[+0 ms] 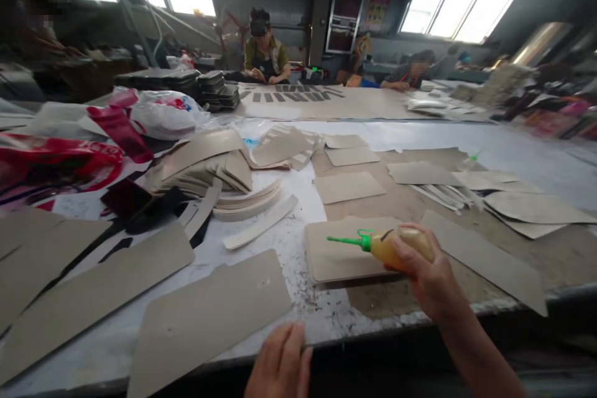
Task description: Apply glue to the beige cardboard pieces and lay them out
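My right hand [426, 264] is wrapped round a squeeze glue bottle [389, 249] with yellowish contents and a green nozzle. It holds the bottle nearly level, its tip pointing left above a stack of grey-beige cardboard pieces [342, 261] with rounded corners. At the table's front edge is my left hand [278, 364], its fingers loosely bent and nothing visible in them. Close by on the left lies a large flat cardboard piece [214, 317], partly over the edge. A narrow curved strip [261, 222] rests behind it.
Fanned cardboard stacks [205, 165] and plastic bags [163, 113] crowd the left. Loose cards [349, 186] and a long panel [485, 258] lie on brown board at right, where another green nozzle [473, 157] shows. A person [267, 53] works across the table, others farther back.
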Demonstrator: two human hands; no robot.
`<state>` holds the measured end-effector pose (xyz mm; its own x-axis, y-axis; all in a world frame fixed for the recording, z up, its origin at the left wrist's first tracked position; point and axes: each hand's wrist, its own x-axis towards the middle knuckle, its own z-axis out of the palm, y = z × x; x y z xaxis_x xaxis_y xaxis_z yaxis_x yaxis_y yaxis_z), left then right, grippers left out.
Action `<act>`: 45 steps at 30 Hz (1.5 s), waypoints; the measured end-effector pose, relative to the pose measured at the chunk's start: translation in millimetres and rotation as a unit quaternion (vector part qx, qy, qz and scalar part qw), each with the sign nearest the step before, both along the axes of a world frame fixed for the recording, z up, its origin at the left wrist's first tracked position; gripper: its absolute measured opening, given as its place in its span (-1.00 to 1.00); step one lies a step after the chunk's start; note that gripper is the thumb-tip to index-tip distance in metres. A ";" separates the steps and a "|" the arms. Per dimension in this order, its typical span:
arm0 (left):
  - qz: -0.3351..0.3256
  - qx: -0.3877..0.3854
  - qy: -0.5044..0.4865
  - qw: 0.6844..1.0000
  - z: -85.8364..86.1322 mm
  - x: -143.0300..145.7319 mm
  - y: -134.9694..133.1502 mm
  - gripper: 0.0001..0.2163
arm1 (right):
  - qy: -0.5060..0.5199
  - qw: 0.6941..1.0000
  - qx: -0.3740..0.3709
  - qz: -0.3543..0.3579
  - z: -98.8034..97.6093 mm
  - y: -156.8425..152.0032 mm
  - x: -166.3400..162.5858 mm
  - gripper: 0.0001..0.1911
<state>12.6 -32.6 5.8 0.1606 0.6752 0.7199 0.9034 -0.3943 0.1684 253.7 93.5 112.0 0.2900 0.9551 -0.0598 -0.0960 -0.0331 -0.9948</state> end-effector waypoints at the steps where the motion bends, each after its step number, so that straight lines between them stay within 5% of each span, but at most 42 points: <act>1: -0.017 -0.004 0.000 1.000 8.0 14.2 16.9 -0.60 | -0.046 0.999 0.004 0.000 4.5 -2.8 -0.4 -0.37; 6: -0.018 0.013 0.012 1.000 11.8 55.6 75.5 -0.62 | -0.272 0.961 0.055 -0.010 23.3 -9.5 -2.5 -0.49; 10: -0.048 0.034 -0.023 0.998 3.0 60.6 92.0 -0.64 | -0.328 0.943 0.055 -0.007 25.8 -6.2 -1.1 -0.51; 24: -0.091 -0.021 -0.056 0.994 -2.4 60.7 88.2 -0.63 | -0.432 0.896 0.081 0.057 7.7 10.9 6.6 -0.56; 36: -0.100 -0.015 -0.068 0.993 0.5 60.2 89.9 -0.66 | -0.493 0.861 0.120 0.033 19.2 10.2 4.6 -0.59; 45: -0.104 -0.014 -0.047 0.993 7.4 56.7 90.7 -0.69 | -0.474 0.870 0.118 0.065 18.3 11.5 -9.2 -0.62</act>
<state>69.3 58.1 13.2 0.2318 0.6540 0.7201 0.7827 -0.5650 0.2612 244.5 105.0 130.2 -0.0088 0.9370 0.3492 0.7610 0.2328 -0.6056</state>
